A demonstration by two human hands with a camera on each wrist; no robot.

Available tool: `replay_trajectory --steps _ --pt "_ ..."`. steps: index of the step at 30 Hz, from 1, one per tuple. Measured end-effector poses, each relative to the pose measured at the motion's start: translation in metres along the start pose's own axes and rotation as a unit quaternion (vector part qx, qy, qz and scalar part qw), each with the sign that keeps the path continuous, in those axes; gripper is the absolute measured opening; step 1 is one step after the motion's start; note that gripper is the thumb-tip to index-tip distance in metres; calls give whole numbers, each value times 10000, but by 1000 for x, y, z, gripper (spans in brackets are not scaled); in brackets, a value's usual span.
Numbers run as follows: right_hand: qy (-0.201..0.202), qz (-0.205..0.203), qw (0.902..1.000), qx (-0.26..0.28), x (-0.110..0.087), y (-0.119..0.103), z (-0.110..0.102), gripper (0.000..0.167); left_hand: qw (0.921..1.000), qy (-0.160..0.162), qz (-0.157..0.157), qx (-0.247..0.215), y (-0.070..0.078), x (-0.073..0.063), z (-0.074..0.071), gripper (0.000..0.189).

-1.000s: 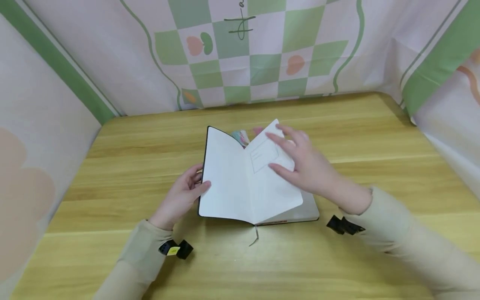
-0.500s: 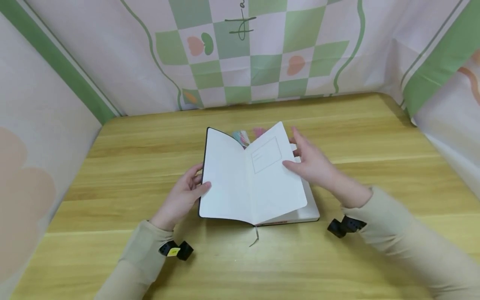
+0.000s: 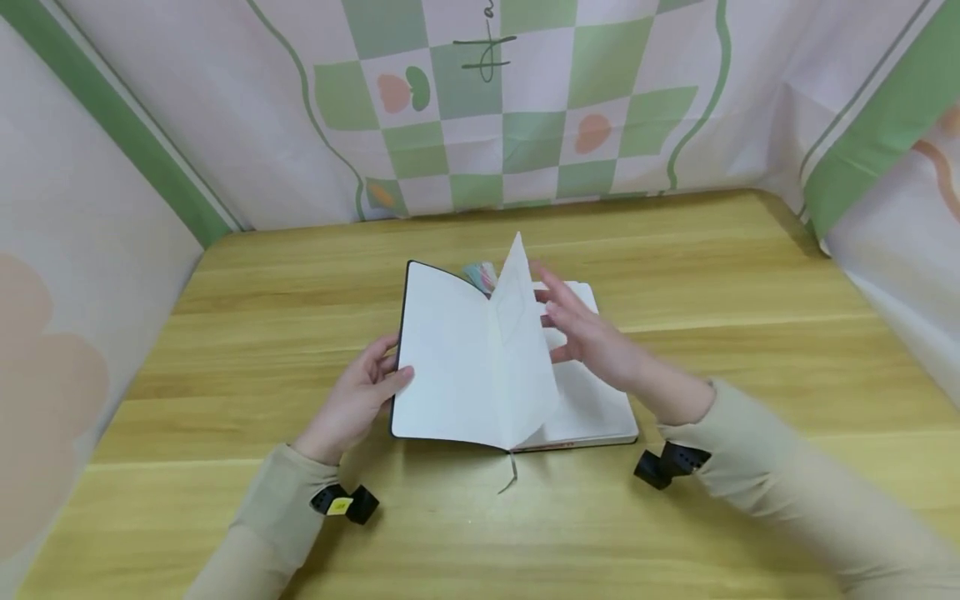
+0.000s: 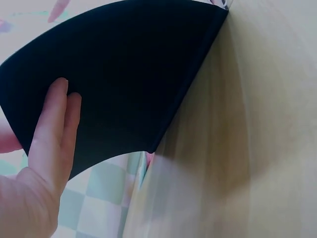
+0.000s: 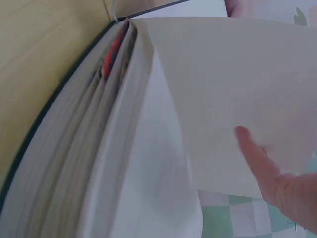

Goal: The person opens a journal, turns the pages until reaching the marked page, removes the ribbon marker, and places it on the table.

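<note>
An open notebook with blank white pages and a dark cover lies on the wooden table. My left hand grips its raised left side, thumb on the page and fingers spread behind the cover. A single leaf stands nearly upright at the middle, a faint pencil drawing on its left face. Behind that leaf is my right hand, its fingers fairly straight and against the leaf's far side. In the right wrist view, one finger points along the leaf, above the thick stack of pages.
A pale multicoloured tassel shows beyond the notebook's top edge. From the bottom of the spine, a thin ribbon trails onto the table. Checked green and white cloth hangs behind the table, with more cloth at both sides.
My right hand has gone from the leaf's front to its far side and moved left, swinging the leaf up and leftward. The left hand keeps its grip, with the cover slightly lower.
</note>
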State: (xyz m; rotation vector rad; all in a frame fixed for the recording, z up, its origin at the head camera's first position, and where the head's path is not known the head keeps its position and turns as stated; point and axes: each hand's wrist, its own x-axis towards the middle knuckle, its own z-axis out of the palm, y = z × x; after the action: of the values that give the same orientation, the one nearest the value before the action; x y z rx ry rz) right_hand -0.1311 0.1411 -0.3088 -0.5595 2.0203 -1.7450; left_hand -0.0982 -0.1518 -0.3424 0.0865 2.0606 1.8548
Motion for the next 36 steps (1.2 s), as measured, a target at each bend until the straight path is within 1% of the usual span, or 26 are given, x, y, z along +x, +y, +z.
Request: replay_trajectory --steps 2,3,4,6,7,10,13,14,16,18,21,24,26,28,32,33,35,36 --pt "-343 -41 9990 -287 2 3 5 76 10000 16 -55 -41 -2 -1 -1 51" --pt "-507 -75 9973 -534 3 5 8 79 9999 21 -81 -71 -2 -1 -2 51" --pt "-673 -131 9943 -821 4 6 12 81 9999 36 -107 -92 -3 -1 -2 51" --pt "-951 -192 9840 -1493 4 6 18 77 9998 63 -133 -100 -4 -2 -4 51" --pt "-1051 -222 9756 -1913 4 6 22 74 9998 77 -138 -86 -4 -2 -4 52" --pt "-1312 -183 9383 -3194 3 5 32 63 9999 76 -94 -103 -4 -3 -5 51" --pt "-1535 67 8997 -4086 2 4 41 59 9998 31 -23 -215 -3 -3 -4 50" --pt "-1609 143 8901 -4261 2 4 44 59 9996 8 -2 -298 -3 -4 -4 50" --pt "-1725 239 8756 -4506 1 6 49 60 9990 -34 36 -441 -3 -5 -4 50" --pt "-1792 299 8660 -4659 2 8 53 62 9986 -45 42 -533 -3 -7 -5 49" --pt "-1837 430 8601 -4740 3 10 56 64 9985 -53 5 -542 -4 -8 -6 49" --pt "-1897 629 8573 -4744 4 11 59 67 9987 -34 -77 -506 -6 -10 -8 51" --pt "-1947 733 8513 -4816 6 13 62 68 9988 -43 -104 -478 -9 -10 -10 51" --pt "-1994 788 8415 -4958 7 14 64 70 9988 -54 -121 -465 -12 -10 -12 51" --pt "-2083 763 8129 -5385 9 15 70 73 9990 -154 -132 -390 -16 -9 -18 51" --pt "-2102 758 8070 -5466 10 15 72 74 9991 -179 -142 -359 -17 -9 -19 51" --pt "-2139 744 7987 -5575 10 15 74 75 9992 -213 -187 -286 -19 -8 -21 51" --pt "-2157 732 7960 -5608 11 15 74 75 9992 -224 -209 -258 -19 -8 -22 52"
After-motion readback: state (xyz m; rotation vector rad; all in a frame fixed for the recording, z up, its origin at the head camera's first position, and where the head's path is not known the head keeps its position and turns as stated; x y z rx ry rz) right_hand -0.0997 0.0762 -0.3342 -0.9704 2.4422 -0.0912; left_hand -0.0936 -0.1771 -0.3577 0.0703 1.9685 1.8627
